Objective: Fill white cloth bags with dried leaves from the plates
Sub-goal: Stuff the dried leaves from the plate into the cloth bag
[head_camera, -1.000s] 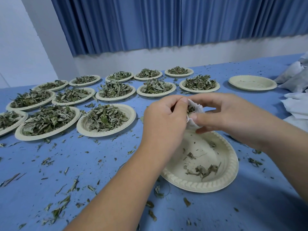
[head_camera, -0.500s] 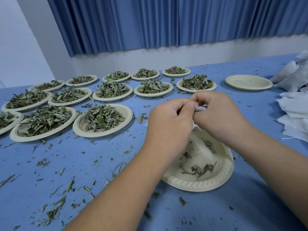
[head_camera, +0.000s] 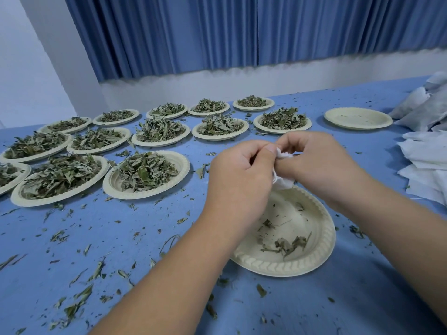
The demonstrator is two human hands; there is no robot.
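White cloth bag (head_camera: 285, 183) pinched between left hand (head_camera: 242, 180) and right hand (head_camera: 319, 163), near thirteen heaped plates (head_camera: 184, 165).

Your blue table (head_camera: 125, 240) is kinda messy, with leaf scraps (head_camera: 77, 307) scattered all over the front and left. You've got a dozen or so paper plates (head_camera: 184, 163) heaped with dried leaves, lined up in rows across the left and back. Right in front of you sits a nearly empty plate (head_camera: 323, 238) holding just a few bits. A bare plate (head_camera: 358, 118) sits at the back right, stuffed bags (head_camera: 416, 107) just beside it, and flat white bags (head_camera: 425, 153) piled along the right edge.
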